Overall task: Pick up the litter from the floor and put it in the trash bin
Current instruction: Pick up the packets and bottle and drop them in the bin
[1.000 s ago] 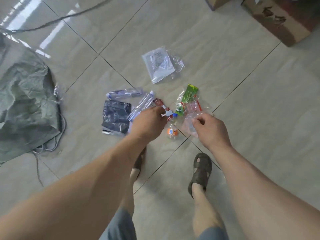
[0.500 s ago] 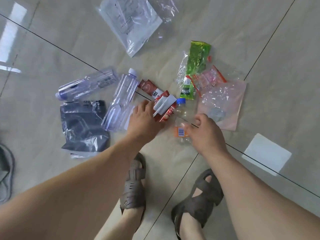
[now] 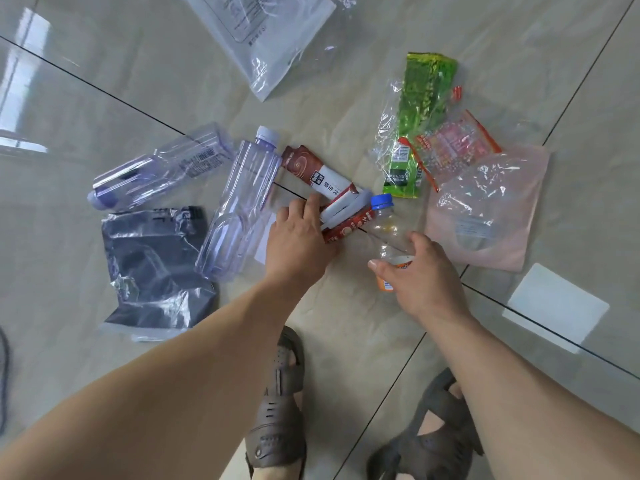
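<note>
While two brown sandals [image 3: 277,420] stand nearest on the tiled floor [image 3: 346,323], the right hand [image 3: 426,278] curls round a small clear bottle [image 3: 388,233] with a blue cap and orange label. Left of it, the left hand [image 3: 298,240] pinches red-and-white sachets [image 3: 346,216]. Beside them lie a dark bag [image 3: 152,268], two crushed purple-tinted bottles [image 3: 242,202], a pink bag [image 3: 485,216], a green wrapper [image 3: 419,109], and farthest a clear printed bag [image 3: 270,36].

The brown-and-white paper sachet [image 3: 320,173] carries Chinese characters on its white part, too small to read surely. The green foil wrapper [image 3: 414,133] shows a barcode with blurred digits. The clear plastic bottle [image 3: 162,168] bears a barcode, also unreadable.
</note>
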